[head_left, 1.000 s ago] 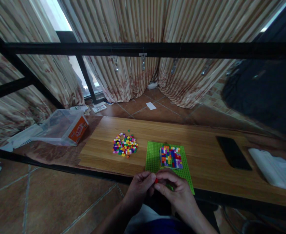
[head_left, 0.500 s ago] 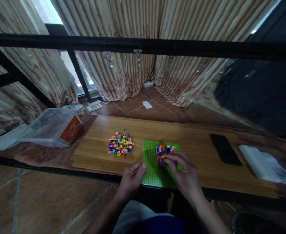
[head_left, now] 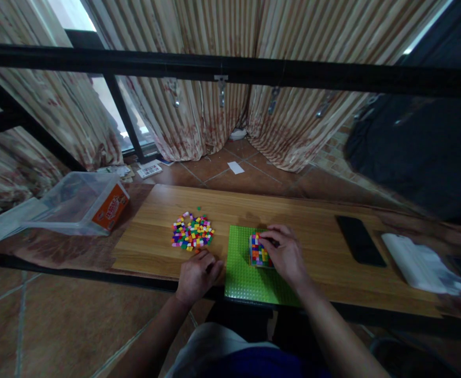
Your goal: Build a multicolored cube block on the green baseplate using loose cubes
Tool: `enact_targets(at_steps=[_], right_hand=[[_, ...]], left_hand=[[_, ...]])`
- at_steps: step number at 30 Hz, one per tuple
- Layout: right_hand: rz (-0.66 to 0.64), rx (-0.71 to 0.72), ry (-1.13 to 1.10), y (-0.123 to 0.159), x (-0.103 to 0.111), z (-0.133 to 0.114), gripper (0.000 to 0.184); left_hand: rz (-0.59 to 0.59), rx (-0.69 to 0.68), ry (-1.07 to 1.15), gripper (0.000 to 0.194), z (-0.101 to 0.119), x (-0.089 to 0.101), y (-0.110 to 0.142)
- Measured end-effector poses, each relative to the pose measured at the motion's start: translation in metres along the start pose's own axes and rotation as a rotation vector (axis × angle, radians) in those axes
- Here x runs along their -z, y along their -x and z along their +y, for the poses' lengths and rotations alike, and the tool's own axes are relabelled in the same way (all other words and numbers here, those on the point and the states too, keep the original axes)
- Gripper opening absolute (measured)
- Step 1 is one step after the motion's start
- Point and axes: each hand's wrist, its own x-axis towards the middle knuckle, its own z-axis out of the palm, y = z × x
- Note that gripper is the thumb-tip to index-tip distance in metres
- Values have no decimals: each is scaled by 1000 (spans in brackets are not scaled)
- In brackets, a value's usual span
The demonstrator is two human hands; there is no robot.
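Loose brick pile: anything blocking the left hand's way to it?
Nothing visible. The left hand is at the near edge of the brick pile; whether they touch is unclear. The green baseplate and right hand are off to the right.

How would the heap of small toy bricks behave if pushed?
The heap of small toy bricks would probably scatter, as they lie jumbled on the wooden tabletop. Each looks light, tiny beside the left hand. Their boxy shapes suggest sliding rather than rolling.

- Daylight is coming through the upper-left window (head_left: 73, 14); everything around me is looking dim.
- Soft shadows are falling around my right hand (head_left: 287, 257).
- Edges are stretching; the dark right side is losing detail.
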Motion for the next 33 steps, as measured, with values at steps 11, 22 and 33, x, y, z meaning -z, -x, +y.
enact_targets(at_steps=[11, 22, 33], right_hand=[[-60, -128, -136, -3, -1, 5, 16], [-57, -305, -264, -8, -6, 7, 30], [-96, -307, -280, -6, -11, 7, 29]], left_hand=[[11, 4, -35, 33, 2, 1, 0], [26, 15, -46, 32, 3, 1, 0], [16, 44, -43, 32, 5, 2, -1]])
